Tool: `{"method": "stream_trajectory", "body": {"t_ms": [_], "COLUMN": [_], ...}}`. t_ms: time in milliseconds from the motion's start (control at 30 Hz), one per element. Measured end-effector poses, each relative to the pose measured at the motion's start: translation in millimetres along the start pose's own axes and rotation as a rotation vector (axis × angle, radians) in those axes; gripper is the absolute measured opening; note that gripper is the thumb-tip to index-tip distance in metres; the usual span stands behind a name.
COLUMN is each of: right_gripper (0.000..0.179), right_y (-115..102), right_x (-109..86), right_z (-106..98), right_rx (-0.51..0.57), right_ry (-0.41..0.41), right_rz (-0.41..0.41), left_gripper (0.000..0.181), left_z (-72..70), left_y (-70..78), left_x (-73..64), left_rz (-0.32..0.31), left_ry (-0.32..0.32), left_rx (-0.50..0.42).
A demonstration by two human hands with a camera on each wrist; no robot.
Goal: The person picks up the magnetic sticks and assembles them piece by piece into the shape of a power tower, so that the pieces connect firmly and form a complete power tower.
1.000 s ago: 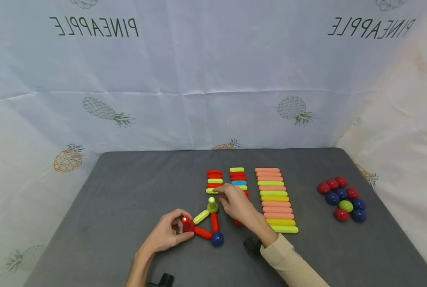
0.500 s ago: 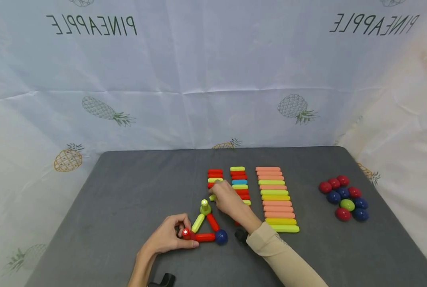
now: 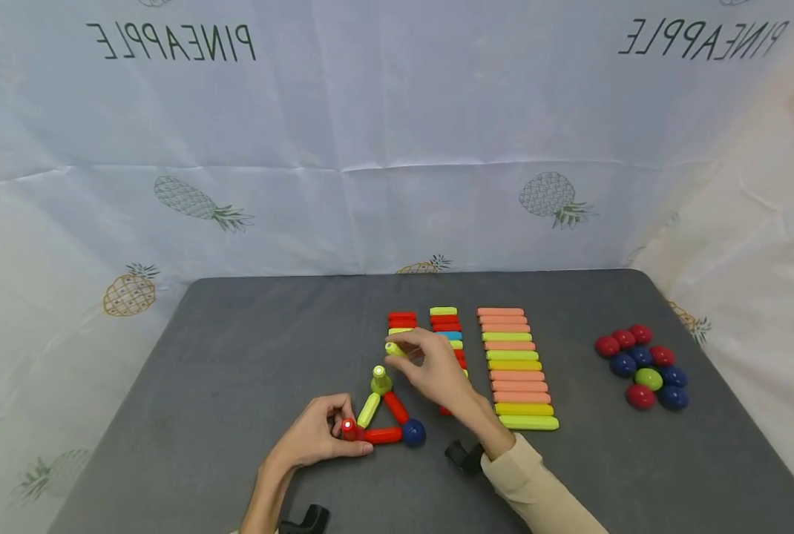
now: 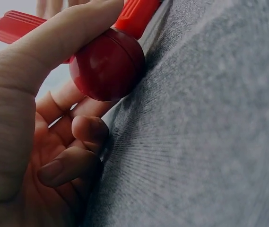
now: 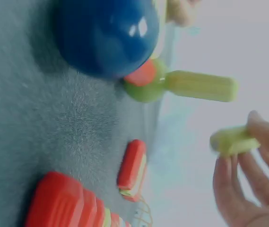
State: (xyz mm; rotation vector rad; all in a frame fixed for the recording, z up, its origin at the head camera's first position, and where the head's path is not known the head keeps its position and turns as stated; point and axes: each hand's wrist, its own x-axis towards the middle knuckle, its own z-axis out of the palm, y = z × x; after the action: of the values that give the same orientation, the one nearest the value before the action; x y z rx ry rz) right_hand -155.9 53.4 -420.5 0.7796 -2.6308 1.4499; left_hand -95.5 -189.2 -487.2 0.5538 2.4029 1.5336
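Note:
A triangle of magnetic sticks and balls lies on the grey table (image 3: 250, 356). Its corners are a red ball (image 4: 108, 66), a blue ball (image 3: 413, 432) and a green ball (image 3: 381, 384). Two red sticks and a yellow-green one form the sides. A red stick (image 4: 18, 27) stands up from the red ball, and a yellow-green stick (image 5: 200, 85) from the green one. My left hand (image 3: 313, 436) holds the red ball between thumb and fingers. Up behind the green ball, my right hand (image 3: 437, 371) pinches a short yellow-green magnetic stick (image 5: 236, 140) by one end, raised off the table.
Two rows of short sticks, partly behind my right hand, lie beyond the triangle. Right of them is a column of longer sticks (image 3: 513, 376) in salmon, yellow and green. Several loose balls (image 3: 648, 379) cluster at far right. A printed cloth (image 3: 370, 148) hangs behind the table.
My right hand has taken the yellow-green stick from the front of the left row and lifted it. My left hand has turned the triangle, its blue corner swinging right and away from me.

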Motion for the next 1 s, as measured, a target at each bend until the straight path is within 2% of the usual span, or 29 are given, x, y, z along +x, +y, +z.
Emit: {"method": "stream_trajectory", "body": {"t_ms": [133, 300, 533, 1000], "right_gripper": [0.029, 0.028, 0.024, 0.019], "right_y": [-5.0, -4.5, 4.0, 10.7], "right_x": [-21.6, -45.7, -59.8, -58.5], "right_z": [-12.8, -19.4, -15.1, -10.2], "right_rx": [0.157, 0.225, 0.228, 0.164], "right_ry": [-0.055, -0.191, -0.304, -0.372], "right_rz": [-0.023, -0.014, 0.056, 0.105], "left_gripper": [0.038, 0.038, 0.038, 0.038], "left_z": [-0.2, 0.5, 2.7, 2.1], "left_y": [0.8, 1.4, -1.8, -1.1], "left_x": [1.1, 1.4, -1.2, -0.4], "left_rz": [0.011, 0.006, 0.009, 0.006], "left_ry": [0.005, -0.005, -0.016, -0.02], "left_rx": [-0.001, -0.001, 0.006, -0.016]}}
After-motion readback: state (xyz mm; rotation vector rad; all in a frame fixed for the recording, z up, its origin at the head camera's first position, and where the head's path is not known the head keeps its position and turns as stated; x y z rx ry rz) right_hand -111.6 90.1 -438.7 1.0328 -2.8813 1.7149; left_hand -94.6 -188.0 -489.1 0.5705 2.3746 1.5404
